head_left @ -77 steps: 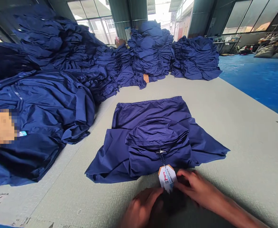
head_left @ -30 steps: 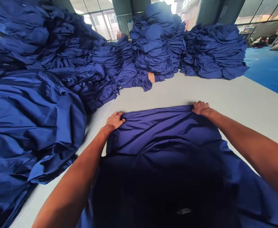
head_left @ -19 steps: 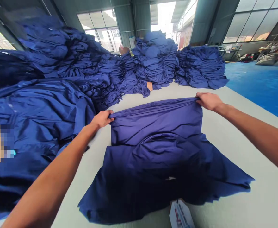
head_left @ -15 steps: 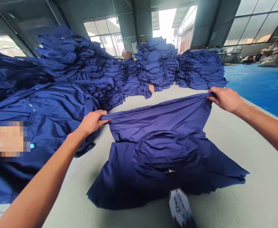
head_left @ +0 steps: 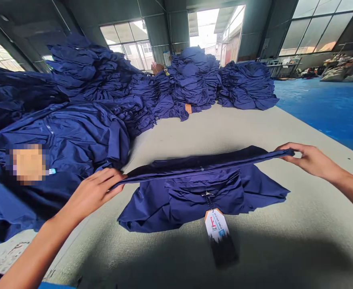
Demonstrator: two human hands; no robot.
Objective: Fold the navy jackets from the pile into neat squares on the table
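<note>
A navy blue jacket (head_left: 155, 208) lies partly folded in front of me, its far edge lifted and stretched between both hands. My left hand (head_left: 99, 186) pinches the left end of that edge. On the right, my right hand (head_left: 304, 156) grips the other end between thumb and fingers. The raised fold hangs over the jacket's middle and hides part of it. From a small metal zip pull at the near side hangs a white and black swing tag (head_left: 217, 230), spread over the table below the jacket.
The pale table (head_left: 309, 224) carries a loose heap of navy garments (head_left: 82, 136) to my left. Tall piles of navy garments (head_left: 192, 80) line its far side, with an orange tag (head_left: 188, 108) among them. A blue floor (head_left: 333, 104) lies beyond the right edge.
Both hands have come nearer and lower, drawing the far edge of the jacket toward me over its middle. The swing tag shows more fully.
</note>
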